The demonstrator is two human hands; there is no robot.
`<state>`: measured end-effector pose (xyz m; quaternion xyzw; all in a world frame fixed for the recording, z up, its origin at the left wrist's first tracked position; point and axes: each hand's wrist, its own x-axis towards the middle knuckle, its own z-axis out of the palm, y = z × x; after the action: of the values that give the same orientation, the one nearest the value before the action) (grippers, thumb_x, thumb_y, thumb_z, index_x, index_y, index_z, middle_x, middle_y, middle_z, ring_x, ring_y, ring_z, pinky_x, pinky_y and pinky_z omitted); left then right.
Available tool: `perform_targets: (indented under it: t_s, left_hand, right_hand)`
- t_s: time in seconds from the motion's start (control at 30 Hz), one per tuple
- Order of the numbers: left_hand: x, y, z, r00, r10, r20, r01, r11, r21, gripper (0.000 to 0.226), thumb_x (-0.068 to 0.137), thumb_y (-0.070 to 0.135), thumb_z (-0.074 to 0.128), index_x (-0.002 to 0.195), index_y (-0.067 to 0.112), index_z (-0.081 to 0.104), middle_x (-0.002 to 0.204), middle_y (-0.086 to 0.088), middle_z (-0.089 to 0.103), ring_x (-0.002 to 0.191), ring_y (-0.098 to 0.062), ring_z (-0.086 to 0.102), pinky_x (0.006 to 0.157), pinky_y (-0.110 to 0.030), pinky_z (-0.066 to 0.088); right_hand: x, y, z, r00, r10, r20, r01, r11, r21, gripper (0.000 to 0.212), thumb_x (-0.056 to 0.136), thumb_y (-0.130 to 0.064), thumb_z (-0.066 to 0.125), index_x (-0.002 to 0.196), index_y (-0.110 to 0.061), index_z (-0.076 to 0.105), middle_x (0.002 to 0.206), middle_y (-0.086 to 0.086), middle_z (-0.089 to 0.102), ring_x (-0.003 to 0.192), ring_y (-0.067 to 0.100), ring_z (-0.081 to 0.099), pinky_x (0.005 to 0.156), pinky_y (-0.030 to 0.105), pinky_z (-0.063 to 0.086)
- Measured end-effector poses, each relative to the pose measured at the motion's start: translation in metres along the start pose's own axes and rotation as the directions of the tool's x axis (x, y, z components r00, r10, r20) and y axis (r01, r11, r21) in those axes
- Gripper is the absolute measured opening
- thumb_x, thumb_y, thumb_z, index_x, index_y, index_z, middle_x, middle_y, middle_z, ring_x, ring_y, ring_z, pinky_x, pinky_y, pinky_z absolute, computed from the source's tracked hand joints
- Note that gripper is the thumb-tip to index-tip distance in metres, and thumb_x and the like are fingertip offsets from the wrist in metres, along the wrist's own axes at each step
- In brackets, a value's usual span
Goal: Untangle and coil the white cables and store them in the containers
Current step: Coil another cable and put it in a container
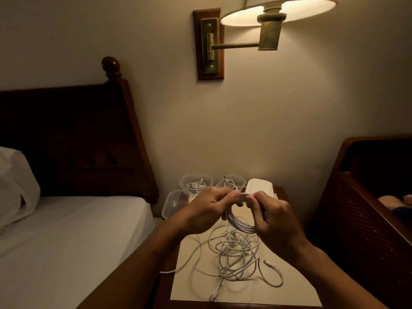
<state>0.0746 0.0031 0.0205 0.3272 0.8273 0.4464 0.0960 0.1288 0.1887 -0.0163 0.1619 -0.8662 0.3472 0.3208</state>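
Observation:
Both hands hold one coiled white cable (236, 222) above the nightstand. My left hand (206, 210) grips the coil's left side and my right hand (273, 214) pinches its top right. Below them a tangle of white cables (234, 253) lies on a pale mat (296, 286), with a USB plug (213, 296) at the front. At the back stand clear plastic containers: one (195, 182) holds a coiled cable, a second (233, 181) also has cable in it, and a third (176, 202) near the left edge looks empty.
A white lidded box (259, 186) stands behind my hands. The wooden nightstand (282, 192) sits between a bed (66, 230) on the left and dark wooden furniture (361, 197) on the right. A lit wall lamp (267, 16) hangs overhead.

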Motion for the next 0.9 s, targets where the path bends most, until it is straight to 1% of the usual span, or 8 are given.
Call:
perform_targets:
  t_s: [0.17, 0.33, 0.4, 0.47, 0.53, 0.6, 0.73, 0.9]
  left_hand:
    - [0.0, -0.005, -0.03, 0.983, -0.101, 0.156, 0.09, 0.993, 0.076, 0.023, 0.102, 0.027, 0.055, 0.104, 0.01, 0.072, 0.088, -0.019, 0.066, 0.077, -0.021, 0.059, 0.077, -0.047, 0.053]
    - [0.006, 0.008, -0.032, 0.955, -0.295, 0.028, 0.295, 0.956, -0.002, 0.02, 0.103, 0.008, 0.056, 0.088, 0.005, 0.069, 0.061, -0.008, 0.065, 0.052, -0.02, 0.061, 0.053, -0.035, 0.052]
    - [0.009, 0.012, -0.029, 0.931, -0.364, 0.004, 0.364, 0.93, -0.058, 0.02, 0.102, 0.006, 0.056, 0.088, 0.001, 0.069, 0.059, -0.01, 0.066, 0.052, -0.026, 0.062, 0.051, -0.033, 0.047]
    - [0.009, 0.015, -0.028, 0.894, -0.447, 0.036, 0.447, 0.879, -0.169, 0.018, 0.101, 0.005, 0.055, 0.092, -0.003, 0.069, 0.064, -0.013, 0.068, 0.058, -0.029, 0.067, 0.051, -0.03, 0.045]
    - [0.008, 0.016, -0.025, 0.855, -0.512, 0.083, 0.513, 0.812, -0.279, 0.019, 0.099, 0.008, 0.057, 0.098, -0.005, 0.07, 0.073, -0.014, 0.072, 0.07, -0.029, 0.072, 0.058, -0.03, 0.049]
    - [0.008, 0.012, -0.021, 0.826, -0.559, 0.076, 0.55, 0.769, -0.327, 0.02, 0.094, 0.014, 0.064, 0.1, -0.001, 0.074, 0.084, -0.011, 0.075, 0.082, -0.025, 0.071, 0.067, -0.031, 0.051]
    - [0.007, 0.005, -0.01, 0.761, -0.649, -0.015, 0.589, 0.7, -0.403, 0.015, 0.085, 0.016, 0.075, 0.095, 0.005, 0.079, 0.092, -0.008, 0.07, 0.083, -0.019, 0.057, 0.064, -0.03, 0.041]
    - [0.004, 0.007, 0.01, 0.713, -0.701, -0.015, 0.489, 0.512, -0.706, 0.014, 0.082, 0.014, 0.079, 0.095, 0.008, 0.078, 0.074, 0.001, 0.072, 0.07, -0.014, 0.056, 0.066, -0.032, 0.037]
  right_hand:
    - [0.006, 0.01, -0.008, 0.995, -0.1, 0.01, 0.1, 0.995, 0.001, 0.021, 0.1, -0.023, 0.052, 0.088, -0.011, 0.064, 0.072, -0.006, 0.06, 0.059, 0.007, 0.056, 0.051, 0.011, 0.04]
    - [0.008, 0.021, -0.01, 0.95, -0.233, 0.208, 0.274, 0.941, -0.199, 0.029, 0.107, -0.029, 0.044, 0.096, -0.012, 0.065, 0.077, -0.003, 0.062, 0.057, 0.01, 0.058, 0.049, 0.022, 0.049]
    - [0.01, 0.021, -0.01, 0.935, -0.236, 0.263, 0.314, 0.897, -0.311, 0.03, 0.107, -0.029, 0.042, 0.097, -0.012, 0.065, 0.077, -0.001, 0.064, 0.053, 0.014, 0.059, 0.045, 0.021, 0.05]
    - [0.012, 0.019, -0.009, 0.928, -0.239, 0.287, 0.345, 0.844, -0.41, 0.022, 0.101, -0.025, 0.052, 0.094, -0.01, 0.066, 0.074, 0.001, 0.065, 0.048, 0.014, 0.058, 0.043, 0.013, 0.043]
    - [0.012, 0.014, -0.008, 0.933, -0.221, 0.285, 0.338, 0.814, -0.473, 0.011, 0.09, -0.019, 0.071, 0.091, -0.009, 0.068, 0.071, 0.003, 0.065, 0.045, 0.014, 0.058, 0.044, 0.012, 0.037]
    - [0.012, 0.01, -0.004, 0.945, -0.18, 0.274, 0.301, 0.81, -0.503, 0.02, 0.078, -0.016, 0.084, 0.089, -0.008, 0.069, 0.069, 0.005, 0.066, 0.042, 0.015, 0.059, 0.04, 0.015, 0.042]
    - [0.011, 0.005, 0.007, 0.966, -0.108, 0.236, 0.224, 0.805, -0.55, 0.023, 0.072, -0.012, 0.088, 0.084, -0.009, 0.068, 0.063, 0.004, 0.061, 0.036, 0.013, 0.05, 0.039, 0.014, 0.026]
    - [0.013, 0.002, 0.018, 0.983, -0.032, 0.179, 0.124, 0.837, -0.533, 0.017, 0.08, -0.011, 0.081, 0.082, -0.011, 0.064, 0.063, 0.004, 0.062, 0.039, 0.017, 0.057, 0.041, 0.015, 0.023]
